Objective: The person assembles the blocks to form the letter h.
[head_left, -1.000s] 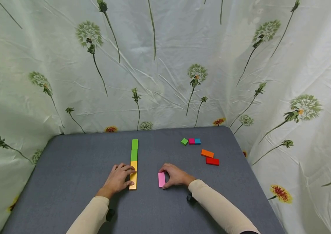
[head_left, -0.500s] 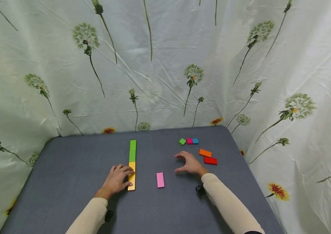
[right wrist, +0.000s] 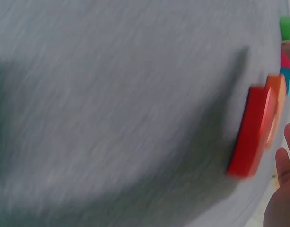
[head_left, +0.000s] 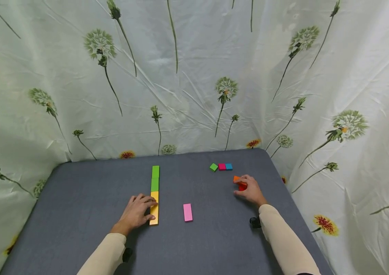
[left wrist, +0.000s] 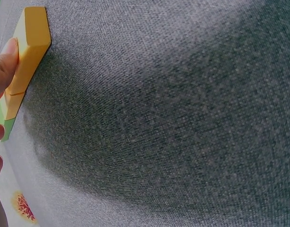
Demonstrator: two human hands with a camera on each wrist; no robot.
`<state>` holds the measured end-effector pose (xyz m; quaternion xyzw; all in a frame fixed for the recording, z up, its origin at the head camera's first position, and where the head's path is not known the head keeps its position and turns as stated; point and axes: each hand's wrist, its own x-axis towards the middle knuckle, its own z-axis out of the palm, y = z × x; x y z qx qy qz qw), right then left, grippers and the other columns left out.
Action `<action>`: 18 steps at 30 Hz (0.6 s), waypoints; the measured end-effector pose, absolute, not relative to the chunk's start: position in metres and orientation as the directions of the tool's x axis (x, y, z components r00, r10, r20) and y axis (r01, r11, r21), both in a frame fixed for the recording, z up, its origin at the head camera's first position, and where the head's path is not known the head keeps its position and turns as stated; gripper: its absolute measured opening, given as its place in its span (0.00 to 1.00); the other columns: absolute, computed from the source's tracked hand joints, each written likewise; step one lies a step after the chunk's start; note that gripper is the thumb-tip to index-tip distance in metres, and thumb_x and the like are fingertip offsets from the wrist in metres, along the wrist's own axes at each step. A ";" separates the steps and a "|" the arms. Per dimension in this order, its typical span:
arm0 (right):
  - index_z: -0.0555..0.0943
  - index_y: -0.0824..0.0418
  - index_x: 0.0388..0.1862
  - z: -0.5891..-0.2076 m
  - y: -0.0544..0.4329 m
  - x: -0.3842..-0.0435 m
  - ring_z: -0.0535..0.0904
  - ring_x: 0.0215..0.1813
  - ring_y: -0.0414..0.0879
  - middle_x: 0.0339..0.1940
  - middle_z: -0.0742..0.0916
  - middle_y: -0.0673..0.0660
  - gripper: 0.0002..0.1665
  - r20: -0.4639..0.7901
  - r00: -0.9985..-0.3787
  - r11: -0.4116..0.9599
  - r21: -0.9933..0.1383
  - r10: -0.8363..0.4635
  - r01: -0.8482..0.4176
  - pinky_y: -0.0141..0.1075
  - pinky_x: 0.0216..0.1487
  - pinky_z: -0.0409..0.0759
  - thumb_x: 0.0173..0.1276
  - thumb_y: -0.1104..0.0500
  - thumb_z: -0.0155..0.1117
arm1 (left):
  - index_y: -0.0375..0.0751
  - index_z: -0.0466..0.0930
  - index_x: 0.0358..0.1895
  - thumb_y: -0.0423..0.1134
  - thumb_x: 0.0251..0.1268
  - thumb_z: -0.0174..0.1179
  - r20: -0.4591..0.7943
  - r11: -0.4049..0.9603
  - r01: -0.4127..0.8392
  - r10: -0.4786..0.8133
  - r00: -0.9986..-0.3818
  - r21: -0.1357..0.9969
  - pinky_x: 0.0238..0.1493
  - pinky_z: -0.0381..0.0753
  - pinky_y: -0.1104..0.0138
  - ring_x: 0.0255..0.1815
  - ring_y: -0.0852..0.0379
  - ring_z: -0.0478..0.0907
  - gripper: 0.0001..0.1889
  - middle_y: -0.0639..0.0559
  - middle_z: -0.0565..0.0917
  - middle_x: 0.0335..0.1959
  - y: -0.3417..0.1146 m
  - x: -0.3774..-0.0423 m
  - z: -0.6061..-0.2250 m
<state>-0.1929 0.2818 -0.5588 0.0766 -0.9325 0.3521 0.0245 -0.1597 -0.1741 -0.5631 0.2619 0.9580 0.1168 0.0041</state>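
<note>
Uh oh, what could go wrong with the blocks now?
The right hand is at the red block, with the orange block close beside it, so it might bump both. The left hand touches the yellow blocks, which line up with the green blocks; a slip could push that row crooked.

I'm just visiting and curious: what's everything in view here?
Table: one, grey, centre.
Cloth: count unclear, white, flowered, behind.
Yellow blocks: two, yellow, row's near end.
Green blocks: two, green, row's far end.
Pink block: one, pink, right of row.
Small green block: one, green, far side.
Blue block: one, blue, far right.
Crimson block: one, crimson, beside blue.
Red block: one, red, right side.
Orange block: one, orange, beyond red.
Sleeves: two, cream, foreground.
Dark objects: two, black, by sleeves.
Left hand: one, bare, on yellow.
Right hand: one, bare, at red and orange.
</note>
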 end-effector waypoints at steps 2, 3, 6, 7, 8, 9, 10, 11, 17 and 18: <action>0.85 0.64 0.44 -0.561 0.288 -0.191 0.71 0.53 0.60 0.47 0.79 0.62 0.20 0.091 -0.991 0.750 -0.647 -0.102 -0.137 0.57 0.55 0.69 0.51 0.64 0.77 | 0.45 0.85 0.49 0.48 0.48 0.74 0.050 0.838 0.497 0.499 -0.865 0.226 0.53 0.66 0.49 0.53 0.50 0.72 0.23 0.53 0.81 0.51 -0.175 -0.159 -0.563; 0.85 0.64 0.44 -0.563 0.291 -0.190 0.71 0.52 0.60 0.47 0.79 0.62 0.19 0.087 -0.992 0.752 -0.646 -0.096 -0.129 0.56 0.55 0.69 0.51 0.64 0.76 | 0.45 0.85 0.49 0.48 0.48 0.74 0.049 0.839 0.495 0.498 -0.866 0.225 0.53 0.66 0.49 0.53 0.50 0.72 0.23 0.53 0.81 0.51 -0.175 -0.158 -0.563; 0.84 0.65 0.45 -0.565 0.296 -0.188 0.72 0.51 0.59 0.47 0.79 0.62 0.18 0.065 -0.994 0.750 -0.652 -0.084 -0.106 0.55 0.53 0.71 0.53 0.65 0.75 | 0.45 0.85 0.49 0.48 0.48 0.74 0.044 0.843 0.490 0.494 -0.869 0.222 0.54 0.66 0.49 0.53 0.50 0.72 0.23 0.54 0.81 0.51 -0.176 -0.157 -0.562; 0.84 0.65 0.45 -0.566 0.297 -0.187 0.72 0.51 0.59 0.47 0.79 0.63 0.18 0.056 -0.995 0.751 -0.653 -0.083 -0.099 0.55 0.53 0.71 0.53 0.65 0.74 | 0.45 0.85 0.49 0.48 0.48 0.74 0.044 0.844 0.490 0.493 -0.869 0.220 0.54 0.66 0.49 0.53 0.50 0.72 0.23 0.53 0.81 0.50 -0.176 -0.157 -0.562; 0.84 0.65 0.45 -0.566 0.298 -0.186 0.72 0.51 0.59 0.48 0.79 0.63 0.18 0.044 -0.996 0.754 -0.651 -0.083 -0.091 0.54 0.53 0.71 0.54 0.65 0.74 | 0.45 0.85 0.49 0.48 0.47 0.74 0.045 0.844 0.488 0.492 -0.870 0.220 0.54 0.66 0.49 0.53 0.50 0.72 0.23 0.53 0.81 0.50 -0.177 -0.157 -0.562; 0.84 0.65 0.46 -0.566 0.298 -0.186 0.72 0.52 0.59 0.48 0.79 0.63 0.18 0.033 -0.996 0.758 -0.647 -0.083 -0.084 0.54 0.53 0.72 0.54 0.65 0.73 | 0.45 0.85 0.49 0.48 0.47 0.74 0.046 0.844 0.489 0.491 -0.870 0.219 0.53 0.67 0.49 0.52 0.50 0.72 0.23 0.54 0.81 0.50 -0.177 -0.157 -0.561; 0.84 0.65 0.46 -0.567 0.299 -0.185 0.72 0.52 0.60 0.49 0.78 0.64 0.19 0.024 -0.996 0.764 -0.641 -0.085 -0.080 0.54 0.54 0.72 0.54 0.66 0.73 | 0.46 0.85 0.49 0.48 0.47 0.74 0.047 0.844 0.491 0.493 -0.869 0.218 0.53 0.66 0.49 0.52 0.50 0.72 0.23 0.54 0.81 0.50 -0.177 -0.157 -0.561; 0.84 0.66 0.47 -0.566 0.300 -0.184 0.72 0.52 0.60 0.49 0.78 0.64 0.19 0.015 -0.996 0.769 -0.635 -0.082 -0.073 0.54 0.54 0.72 0.54 0.66 0.72 | 0.46 0.85 0.49 0.48 0.47 0.74 0.050 0.841 0.494 0.496 -0.867 0.220 0.53 0.66 0.49 0.52 0.50 0.72 0.23 0.54 0.81 0.50 -0.176 -0.157 -0.561; 0.83 0.68 0.47 -0.562 0.304 -0.180 0.73 0.51 0.62 0.48 0.78 0.65 0.20 0.004 -0.997 0.794 -0.605 -0.080 -0.066 0.56 0.54 0.72 0.51 0.70 0.70 | 0.46 0.84 0.50 0.49 0.49 0.73 0.065 0.830 0.513 0.512 -0.856 0.220 0.54 0.66 0.49 0.53 0.50 0.72 0.23 0.54 0.81 0.51 -0.174 -0.159 -0.562; 0.83 0.68 0.47 -0.562 0.304 -0.180 0.73 0.51 0.61 0.48 0.78 0.65 0.20 -0.001 -0.997 0.794 -0.605 -0.083 -0.066 0.56 0.54 0.72 0.51 0.70 0.70 | 0.46 0.84 0.50 0.49 0.49 0.73 0.064 0.831 0.512 0.511 -0.857 0.219 0.54 0.66 0.49 0.53 0.50 0.72 0.23 0.54 0.81 0.51 -0.174 -0.159 -0.562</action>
